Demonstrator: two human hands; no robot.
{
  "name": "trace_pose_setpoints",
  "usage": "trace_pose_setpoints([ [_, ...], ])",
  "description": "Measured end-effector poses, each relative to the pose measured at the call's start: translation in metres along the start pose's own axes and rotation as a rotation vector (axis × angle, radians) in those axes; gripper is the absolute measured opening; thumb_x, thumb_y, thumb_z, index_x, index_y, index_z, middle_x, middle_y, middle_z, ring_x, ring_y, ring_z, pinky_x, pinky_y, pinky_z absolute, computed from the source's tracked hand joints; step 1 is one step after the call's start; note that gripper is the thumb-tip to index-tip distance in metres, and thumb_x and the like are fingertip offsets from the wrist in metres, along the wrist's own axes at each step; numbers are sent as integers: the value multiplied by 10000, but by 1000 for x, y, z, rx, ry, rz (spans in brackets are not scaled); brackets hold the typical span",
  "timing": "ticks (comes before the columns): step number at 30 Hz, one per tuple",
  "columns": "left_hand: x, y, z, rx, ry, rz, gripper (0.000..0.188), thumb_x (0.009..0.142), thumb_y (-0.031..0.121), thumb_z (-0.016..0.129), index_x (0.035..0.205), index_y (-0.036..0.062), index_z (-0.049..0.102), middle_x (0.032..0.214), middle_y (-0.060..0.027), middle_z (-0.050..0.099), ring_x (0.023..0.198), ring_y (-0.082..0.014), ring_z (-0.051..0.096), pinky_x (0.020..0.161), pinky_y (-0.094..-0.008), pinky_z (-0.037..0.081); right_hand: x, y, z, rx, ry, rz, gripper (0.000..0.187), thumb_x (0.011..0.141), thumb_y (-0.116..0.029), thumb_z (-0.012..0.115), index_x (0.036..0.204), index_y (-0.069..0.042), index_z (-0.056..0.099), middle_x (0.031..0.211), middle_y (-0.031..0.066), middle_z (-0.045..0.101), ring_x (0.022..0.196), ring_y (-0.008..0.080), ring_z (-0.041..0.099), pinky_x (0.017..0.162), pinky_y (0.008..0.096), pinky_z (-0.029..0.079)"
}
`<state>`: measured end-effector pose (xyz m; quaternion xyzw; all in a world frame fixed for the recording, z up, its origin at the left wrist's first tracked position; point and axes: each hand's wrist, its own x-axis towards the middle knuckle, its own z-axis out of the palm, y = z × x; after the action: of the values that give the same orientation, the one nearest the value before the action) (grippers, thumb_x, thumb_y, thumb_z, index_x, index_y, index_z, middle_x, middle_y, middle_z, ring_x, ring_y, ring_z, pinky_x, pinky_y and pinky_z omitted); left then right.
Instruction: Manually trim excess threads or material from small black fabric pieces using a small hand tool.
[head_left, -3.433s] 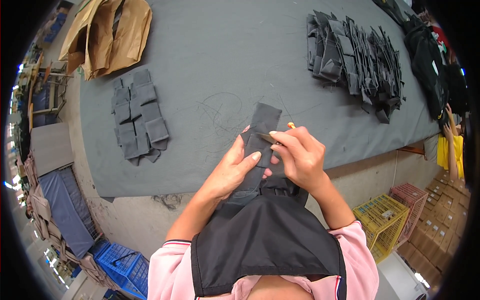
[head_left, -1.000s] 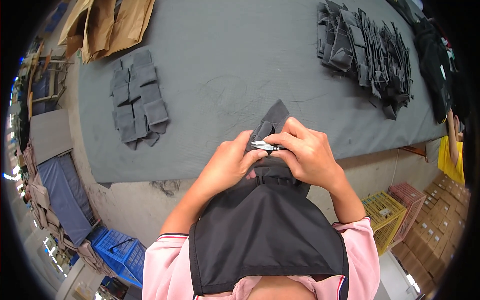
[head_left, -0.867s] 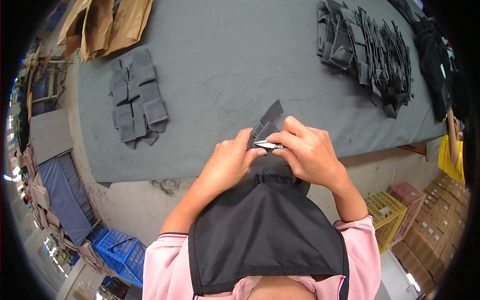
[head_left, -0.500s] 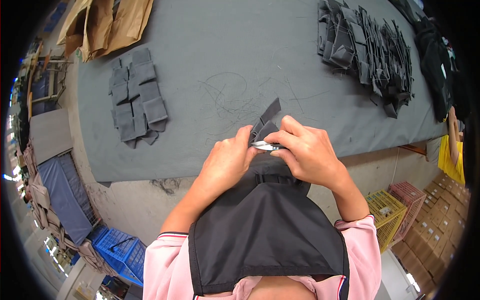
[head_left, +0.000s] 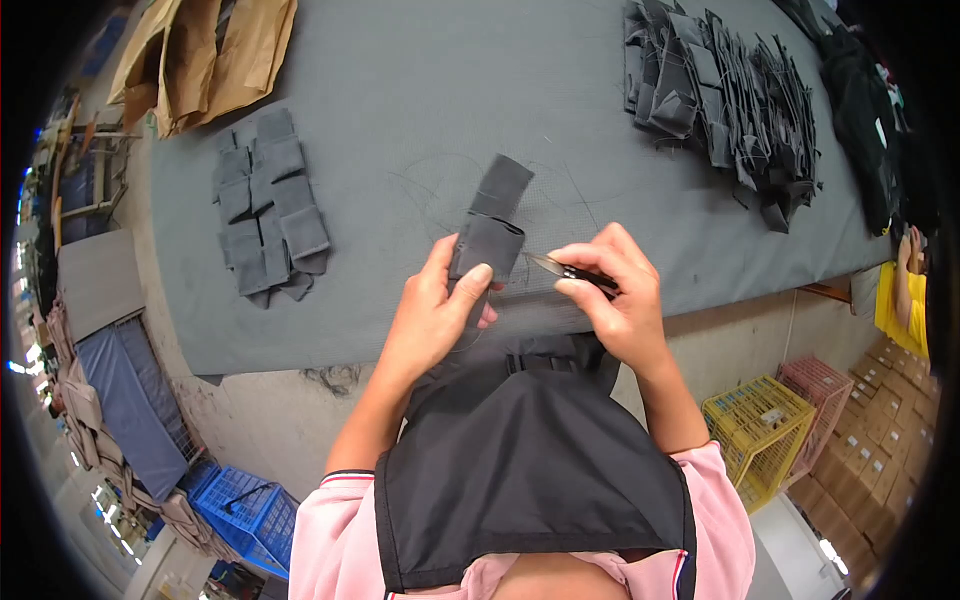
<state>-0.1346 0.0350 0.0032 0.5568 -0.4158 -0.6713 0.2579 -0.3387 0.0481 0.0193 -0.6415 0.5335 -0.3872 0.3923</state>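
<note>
My left hand pinches a dark grey fabric piece by its lower end, thumb on top. The piece is a folded strip with a pocket-like layer, tilted up and to the right above the table's near edge. Thread snips lie in my closed right hand, their pale blades pointing left toward the fabric without touching it. Loose dark threads are scattered on the grey table cover beyond my hands.
A neat pile of similar fabric pieces lies on the left, below a brown paper bag. A bigger, untidy heap is at the far right. Crates stand below the table. A person in yellow is at the right edge.
The snips have come away from the fabric, with my right hand now apart to the right. My left hand has turned the piece so its flat face shows.
</note>
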Motion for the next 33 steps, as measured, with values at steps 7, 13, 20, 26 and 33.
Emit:
trace_pose_setpoints([
  [7, 2, 7, -1, -384, -81, -34, 380, 938, 271, 533, 1179, -1, 420, 977, -165, 623, 705, -186, 641, 620, -287, 528, -17, -3, 10, -163, 80, -76, 228, 687, 4, 692, 906, -46, 656, 736, 52, 505, 564, 175, 521, 494, 289, 419],
  [13, 0, 6, 0, -538, -154, -77, 330, 942, 266, 525, 1134, 17, 427, 975, -172, 622, 699, -205, 645, 624, -316, 544, -9, 0, 18, -189, 98, -166, 223, 686, -5, 694, 900, -56, 657, 723, 51, 506, 543, 189, 515, 491, 296, 423],
  [20, 0, 9, 5, -521, -135, -27, 236, 954, 221, 504, 1086, 32, 453, 956, -166, 624, 736, -222, 652, 656, -326, 553, -8, -12, 18, -100, 120, -63, 226, 681, -8, 688, 899, -51, 650, 748, 57, 501, 582, 217, 539, 525, 302, 442],
  [26, 2, 6, 5, -569, -155, 17, 265, 949, 214, 517, 1138, 33, 473, 977, -137, 620, 811, -215, 655, 727, -339, 565, 0, -19, 10, -381, 39, -201, 251, 673, -36, 705, 912, -51, 630, 745, 46, 489, 580, 209, 539, 522, 309, 430],
  [33, 0, 6, 5, -605, -128, -18, 361, 933, 223, 555, 1229, 35, 467, 1033, -106, 606, 849, -206, 646, 729, -325, 552, 8, -24, 9, -435, 4, -260, 273, 631, 19, 692, 887, -58, 637, 721, 54, 495, 562, 211, 528, 498, 321, 418],
])
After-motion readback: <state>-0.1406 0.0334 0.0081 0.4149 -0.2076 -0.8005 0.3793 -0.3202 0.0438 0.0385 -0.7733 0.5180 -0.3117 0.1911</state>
